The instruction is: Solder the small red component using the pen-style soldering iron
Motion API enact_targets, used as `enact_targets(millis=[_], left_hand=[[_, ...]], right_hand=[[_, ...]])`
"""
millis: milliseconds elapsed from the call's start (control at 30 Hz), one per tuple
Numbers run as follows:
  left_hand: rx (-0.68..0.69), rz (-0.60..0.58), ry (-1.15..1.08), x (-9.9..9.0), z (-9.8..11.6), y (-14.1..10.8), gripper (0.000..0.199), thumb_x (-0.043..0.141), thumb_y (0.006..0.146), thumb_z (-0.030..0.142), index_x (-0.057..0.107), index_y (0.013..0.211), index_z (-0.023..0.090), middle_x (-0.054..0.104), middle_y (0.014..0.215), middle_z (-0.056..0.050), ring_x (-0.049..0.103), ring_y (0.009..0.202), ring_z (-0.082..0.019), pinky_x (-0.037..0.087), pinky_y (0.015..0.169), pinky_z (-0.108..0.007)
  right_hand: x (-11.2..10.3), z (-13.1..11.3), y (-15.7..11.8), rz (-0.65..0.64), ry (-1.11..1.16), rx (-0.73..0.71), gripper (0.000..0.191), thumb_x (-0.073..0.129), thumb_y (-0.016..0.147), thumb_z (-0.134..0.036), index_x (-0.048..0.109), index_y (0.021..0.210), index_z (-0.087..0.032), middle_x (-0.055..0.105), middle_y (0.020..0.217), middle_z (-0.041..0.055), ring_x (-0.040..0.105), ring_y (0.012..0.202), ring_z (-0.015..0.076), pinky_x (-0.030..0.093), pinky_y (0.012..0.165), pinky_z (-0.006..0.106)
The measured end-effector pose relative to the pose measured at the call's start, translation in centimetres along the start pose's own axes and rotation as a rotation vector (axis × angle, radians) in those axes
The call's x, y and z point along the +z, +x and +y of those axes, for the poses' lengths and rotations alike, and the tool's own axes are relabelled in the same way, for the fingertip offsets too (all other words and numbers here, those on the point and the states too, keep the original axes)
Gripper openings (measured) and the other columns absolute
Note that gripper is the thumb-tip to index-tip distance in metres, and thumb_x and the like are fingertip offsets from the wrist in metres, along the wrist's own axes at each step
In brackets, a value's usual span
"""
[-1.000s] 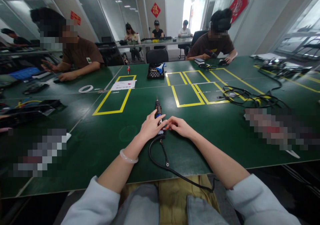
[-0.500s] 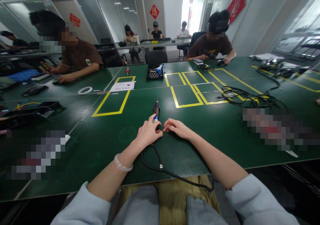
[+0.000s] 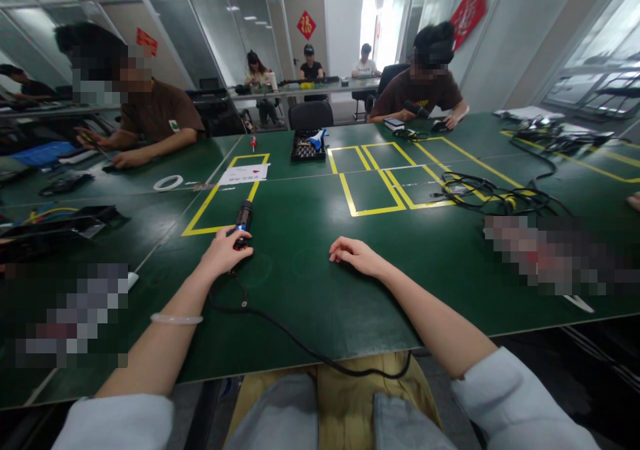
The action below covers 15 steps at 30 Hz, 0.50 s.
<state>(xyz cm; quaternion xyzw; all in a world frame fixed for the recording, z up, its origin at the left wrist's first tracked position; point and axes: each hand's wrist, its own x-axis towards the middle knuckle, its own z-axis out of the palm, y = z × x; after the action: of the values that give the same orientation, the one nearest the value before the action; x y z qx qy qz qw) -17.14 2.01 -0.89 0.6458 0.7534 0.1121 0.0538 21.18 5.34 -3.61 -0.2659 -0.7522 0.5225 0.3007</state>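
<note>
My left hand (image 3: pixel 227 253) is wrapped round the rear of a black and blue electric screwdriver (image 3: pixel 243 215), over the near end of a yellow tape rectangle on the green table (image 3: pixel 295 317). The screwdriver points away from me. From its back end a black cord (image 3: pixel 290 335) trails right and over the table's front edge. My right hand (image 3: pixel 357 255) rests on the table to the right, its fingers loosely curled in with nothing visible in them.
A paper sheet (image 3: pixel 244 173) lies across the left tape rectangle. Beyond it are a small red screwdriver (image 3: pixel 253 143) and a black tray (image 3: pixel 309 149) with a blue item. A white ring (image 3: pixel 169 183) lies left. Tangled cables (image 3: pixel 480 193) lie right. Two people work across the table.
My left hand has moved left with the electric screwdriver, away from my right hand, and the cord has followed. My right hand has hardly moved.
</note>
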Motion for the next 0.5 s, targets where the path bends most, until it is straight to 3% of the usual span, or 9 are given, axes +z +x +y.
enact_targets(millis=[133, 233, 367, 500], left_hand=[[-0.092, 0.004, 0.062, -1.6, -5.6, 1.1, 0.046, 0.061, 0.074, 0.04, 0.061, 0.117, 0.023, 0.039, 0.134, -0.009, 0.035, 0.13, -0.028, 0.031, 0.108, -0.039], [-0.15, -0.003, 0.123, -3.0, -8.6, 1.5, 0.044, 0.059, 0.079, 0.038, 0.059, 0.12, 0.021, 0.043, 0.132, -0.007, 0.03, 0.132, -0.026, 0.029, 0.108, -0.037], [-0.252, -0.038, 0.191, -4.6, -11.1, 1.8, 0.043, 0.059, 0.083, 0.037, 0.056, 0.123, 0.023, 0.044, 0.129, -0.005, 0.031, 0.13, -0.024, 0.031, 0.105, -0.033], [-0.291, -0.042, 0.277, -5.3, -11.9, 1.4, 0.049, 0.055, 0.085, 0.042, 0.049, 0.131, 0.026, 0.035, 0.14, -0.005, 0.033, 0.13, -0.024, 0.033, 0.103, -0.032]], right_hand=[[0.2, 0.1, 0.2, 0.004, -0.02, 0.006, 0.014, 0.048, 0.087, -0.02, 0.059, 0.095, -0.016, 0.068, 0.084, 0.0037, 0.06, 0.073, 0.0119, 0.048, 0.074, 0.027], [0.4, 0.2, 0.5, 0.013, -0.013, 0.005, 0.014, 0.048, 0.087, -0.02, 0.058, 0.096, -0.016, 0.068, 0.083, 0.0036, 0.059, 0.072, 0.0119, 0.048, 0.073, 0.027], [0.8, 0.2, 1.0, 0.04, 0.026, 0.011, 0.014, 0.049, 0.086, -0.021, 0.058, 0.095, -0.015, 0.067, 0.081, 0.0034, 0.059, 0.071, 0.0118, 0.048, 0.072, 0.027], [1.2, 0.2, 1.4, 0.096, 0.055, 0.02, 0.014, 0.051, 0.085, -0.023, 0.058, 0.094, -0.015, 0.066, 0.078, 0.0027, 0.059, 0.068, 0.0114, 0.048, 0.071, 0.026]])
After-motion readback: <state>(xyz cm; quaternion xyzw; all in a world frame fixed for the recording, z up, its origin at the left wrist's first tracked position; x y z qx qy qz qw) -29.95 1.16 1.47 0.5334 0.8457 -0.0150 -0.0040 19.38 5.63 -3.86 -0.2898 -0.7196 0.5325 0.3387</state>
